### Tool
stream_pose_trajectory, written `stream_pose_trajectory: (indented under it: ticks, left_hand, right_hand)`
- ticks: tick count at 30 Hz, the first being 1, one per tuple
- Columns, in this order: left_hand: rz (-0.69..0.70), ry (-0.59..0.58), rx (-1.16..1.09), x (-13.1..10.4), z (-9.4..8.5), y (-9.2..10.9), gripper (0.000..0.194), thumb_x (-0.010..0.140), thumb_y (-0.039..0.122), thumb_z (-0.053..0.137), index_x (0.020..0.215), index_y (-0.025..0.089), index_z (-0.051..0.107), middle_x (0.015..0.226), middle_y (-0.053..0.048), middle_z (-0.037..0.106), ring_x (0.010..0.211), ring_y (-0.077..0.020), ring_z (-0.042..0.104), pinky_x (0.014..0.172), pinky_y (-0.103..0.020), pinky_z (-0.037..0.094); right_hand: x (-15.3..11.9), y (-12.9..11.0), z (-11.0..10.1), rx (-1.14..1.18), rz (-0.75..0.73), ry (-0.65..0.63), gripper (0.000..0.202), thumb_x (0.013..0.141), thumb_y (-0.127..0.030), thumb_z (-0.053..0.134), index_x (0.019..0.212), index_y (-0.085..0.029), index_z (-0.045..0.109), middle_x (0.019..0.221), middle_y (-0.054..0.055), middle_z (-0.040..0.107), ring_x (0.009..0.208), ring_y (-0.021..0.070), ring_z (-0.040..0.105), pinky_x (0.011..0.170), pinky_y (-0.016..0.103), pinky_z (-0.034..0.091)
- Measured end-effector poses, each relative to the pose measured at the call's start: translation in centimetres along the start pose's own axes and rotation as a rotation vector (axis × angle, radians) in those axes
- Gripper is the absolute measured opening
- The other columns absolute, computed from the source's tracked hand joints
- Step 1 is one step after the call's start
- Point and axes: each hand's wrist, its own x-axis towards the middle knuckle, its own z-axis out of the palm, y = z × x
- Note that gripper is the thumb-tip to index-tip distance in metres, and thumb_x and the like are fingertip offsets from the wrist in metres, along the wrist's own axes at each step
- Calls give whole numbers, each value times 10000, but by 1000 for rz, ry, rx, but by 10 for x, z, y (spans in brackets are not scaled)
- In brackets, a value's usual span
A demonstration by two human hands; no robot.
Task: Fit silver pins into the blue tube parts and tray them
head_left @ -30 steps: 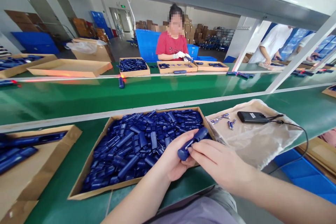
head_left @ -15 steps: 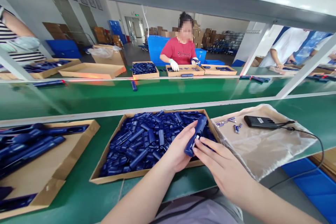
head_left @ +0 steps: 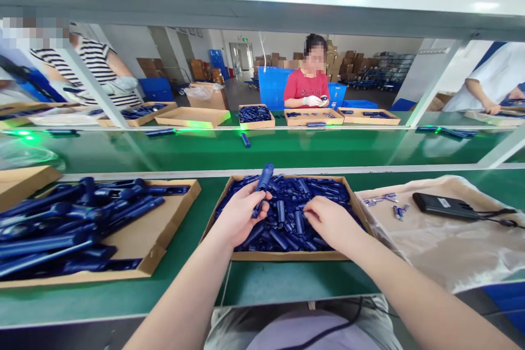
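Note:
My left hand is wrapped round a dark blue plastic tube, which tilts up above a shallow cardboard box. That box is heaped with small blue plastic pieces. Over the right part of the heap, my right hand reaches down with its fingers curled together at the pieces. Whatever the right fingertips hold, if anything, is hidden.
At left, another cardboard box holds long blue parts. To the right, a plastic-lined tray carries a black power bank with a cable and small metallic pieces. Across the green bench, a person in red works.
My hands have parted: the left took the blue tube leftward, while the right left the tube and moved down to the heap. The view has swung left.

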Motion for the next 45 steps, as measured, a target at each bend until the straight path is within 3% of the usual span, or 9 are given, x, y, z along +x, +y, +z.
stream_pose_trajectory:
  ticks: [6,12,17,22,26,32,36,39,45]
  left_hand:
    - [55,27,-20,-18,-20,-3,162,806,254,657,838,126,563,809,-13,542,564,-40,433,443,-134,332]
    - [43,-9,-79,-18,-22,-14,154,771,221,674,838,132,567,810,-19,557,553,-43,441,445,-147,328]
    - [36,-70,-186,1,1,-20,123,777,208,655,850,132,591,768,-24,558,537,-50,449,452,-159,341]
    - [-89,-212,-358,20,35,-19,192,878,270,497,891,111,605,755,-44,534,535,-63,436,440,-170,342]
    - [-125,-268,-427,20,45,-21,235,931,283,471,925,100,617,846,-58,556,584,-66,469,471,-172,403]
    - [-150,-357,-368,12,43,-35,214,916,311,586,1089,186,605,1084,-58,591,723,-98,565,604,-234,529]
    - [-220,-374,-386,11,48,-45,302,929,294,575,1226,237,575,962,-44,596,764,-108,591,709,-274,551]
    - [-238,-398,-388,11,49,-51,321,935,295,569,1253,254,584,1056,-59,600,827,-112,600,758,-295,556]
    - [-258,-430,-385,10,46,-57,270,905,281,612,1172,245,622,931,-38,601,775,-104,603,757,-278,537]
  right_hand:
    - [50,-45,32,-87,108,-40,189,910,-250,572,985,-86,628,1029,158,583,946,265,595,841,387,484]
    - [48,-50,45,-13,95,-44,23,848,-167,614,859,-147,608,966,81,569,929,195,565,845,296,459]
    - [35,-52,42,12,-19,-52,56,822,-97,572,840,-144,596,919,75,591,900,211,541,833,353,434]
    - [19,-34,35,60,-162,-41,171,766,-81,627,922,-150,613,1072,100,606,1043,265,524,884,433,423]
    - [5,1,19,171,-170,74,131,839,-82,561,934,-169,583,1055,72,617,1043,197,560,929,372,470]
    - [-20,29,-30,482,42,329,203,950,-328,532,1012,-209,683,1096,71,543,655,98,612,588,261,563]
    - [-14,5,-46,622,140,192,318,900,-304,589,1210,-240,623,1032,46,602,660,99,618,656,258,575]
    - [-4,-11,-43,609,179,66,289,859,-234,591,1148,-226,605,981,25,655,773,137,641,715,269,571]
    - [-2,-9,-34,364,-65,-68,288,988,-204,407,1196,-268,595,1257,28,596,1151,152,565,1025,330,452]
